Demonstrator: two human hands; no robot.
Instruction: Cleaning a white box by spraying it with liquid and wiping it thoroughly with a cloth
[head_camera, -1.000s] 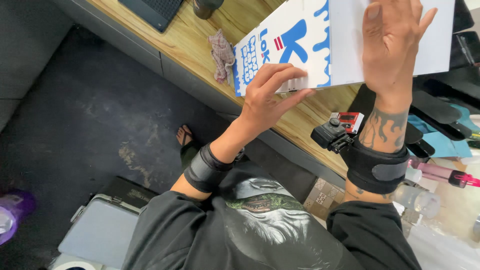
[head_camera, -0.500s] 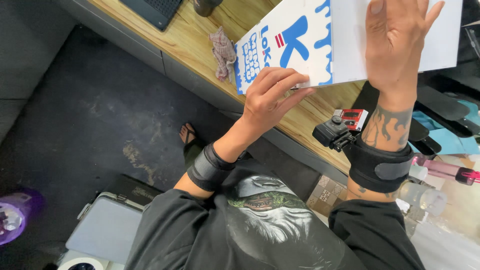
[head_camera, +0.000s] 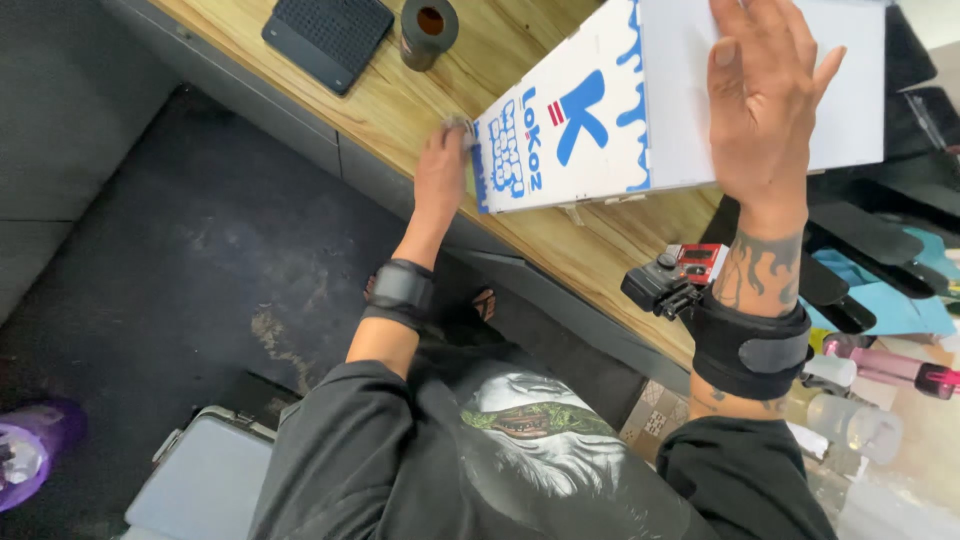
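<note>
Resting flat with fingers spread, the right hand (head_camera: 765, 110) presses on the white top face of the large white-and-blue box (head_camera: 640, 100) in the upper centre of the frame; nothing is pinched there, the palm simply bears down. The box lies tilted across the wooden table (head_camera: 500, 70), its printed blue end toward the table's near edge. The left hand (head_camera: 442, 175) sits at the box's left corner, at centre frame, seemingly closed on a small crumpled grey cloth (head_camera: 458, 126); the fingers are mostly hidden behind the hand, so I cannot tell how tight that hold is. Both wrists wear black straps; the right one carries a small red-and-black camera (head_camera: 678, 276). In the upper left of the frame lie a dark ribbed pad (head_camera: 328, 35) and a dark cylindrical cup (head_camera: 428, 30); a purple bottle (head_camera: 30, 450) stands on the dark floor at the lower left; pink and clear bottles (head_camera: 880, 365) crowd the right edge.

As a judgement: the box looks light and overhangs toward the near edge, so a push from the left hand could slide or pivot it under the open palm, which offers only friction; it might then tip off the table. A wider sweep could also knock the cup nearby.
</note>
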